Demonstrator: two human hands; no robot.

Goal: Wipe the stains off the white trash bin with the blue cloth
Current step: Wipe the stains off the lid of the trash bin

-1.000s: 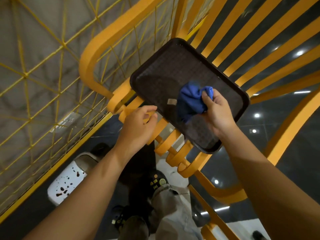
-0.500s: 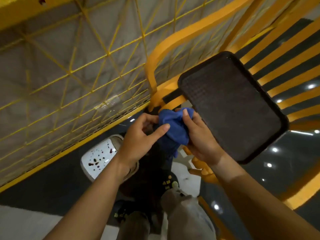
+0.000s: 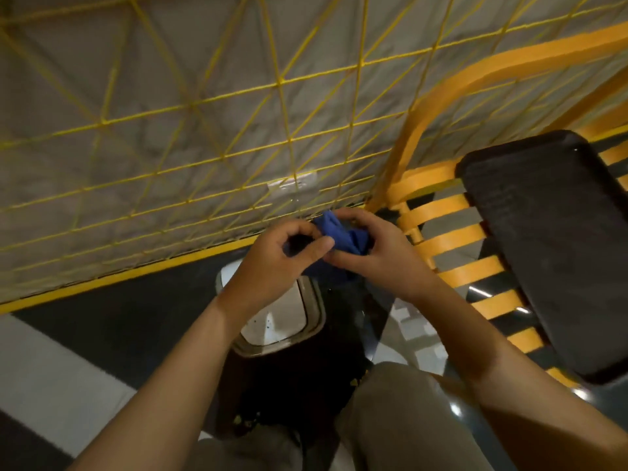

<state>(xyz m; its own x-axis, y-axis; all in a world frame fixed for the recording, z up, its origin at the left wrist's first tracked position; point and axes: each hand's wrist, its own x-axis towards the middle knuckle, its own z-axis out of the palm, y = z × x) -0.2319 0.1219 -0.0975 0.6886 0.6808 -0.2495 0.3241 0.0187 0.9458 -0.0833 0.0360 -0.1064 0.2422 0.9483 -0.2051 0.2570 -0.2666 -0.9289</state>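
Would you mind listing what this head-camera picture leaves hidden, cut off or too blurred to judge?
- White trash bin, head view: the left hand and its forearm cover most of the lid, so the stains are mostly hidden; only small specks show.
- Blue cloth: bunched between both hands; the right hand hides its lower part, so its full shape is unknown.
- Black tray: its right side is cut off by the picture edge.
- Whole picture: motion blur softens fine detail.

Yellow wire-mesh panel over grey backing ahead. Orange slatted bench right, black tray on it. Dark glossy floor, ceiling-light reflections.
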